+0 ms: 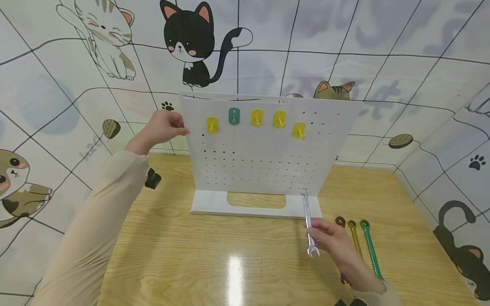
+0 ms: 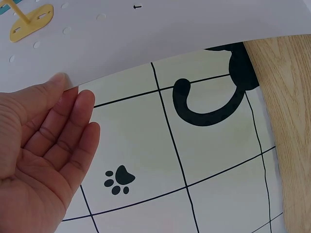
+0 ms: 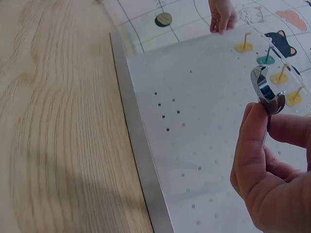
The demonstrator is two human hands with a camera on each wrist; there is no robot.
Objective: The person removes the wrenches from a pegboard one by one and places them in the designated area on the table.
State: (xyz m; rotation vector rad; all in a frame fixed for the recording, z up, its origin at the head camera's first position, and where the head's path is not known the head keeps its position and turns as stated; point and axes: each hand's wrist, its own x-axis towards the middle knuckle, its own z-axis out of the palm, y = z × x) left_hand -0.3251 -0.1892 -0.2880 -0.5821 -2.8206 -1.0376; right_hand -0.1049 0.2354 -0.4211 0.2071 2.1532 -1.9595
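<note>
A white pegboard (image 1: 245, 142) stands upright on its base, with several yellow hooks (image 1: 257, 118) and one green hook (image 1: 234, 116) along its upper part. My left hand (image 1: 162, 127) pinches the board's left edge, the thumb on its face and the fingers behind, as the left wrist view shows. Between thumb and fingers, my right hand (image 1: 338, 244) holds a silver combination wrench (image 1: 307, 212) by its shaft. The wrench's ring end points toward the board's lower right, overlapping the base in the head view; its open end (image 3: 272, 99) shows above my fingertips in the right wrist view.
Right of the board, a green wrench (image 1: 369, 244), a yellow wrench (image 1: 356, 238) and a dark reddish wrench (image 1: 340, 221) lie on the wooden table (image 1: 183, 255), partly behind my right hand. A cat-print sheet (image 1: 268, 72) covers the walls behind and beside the table.
</note>
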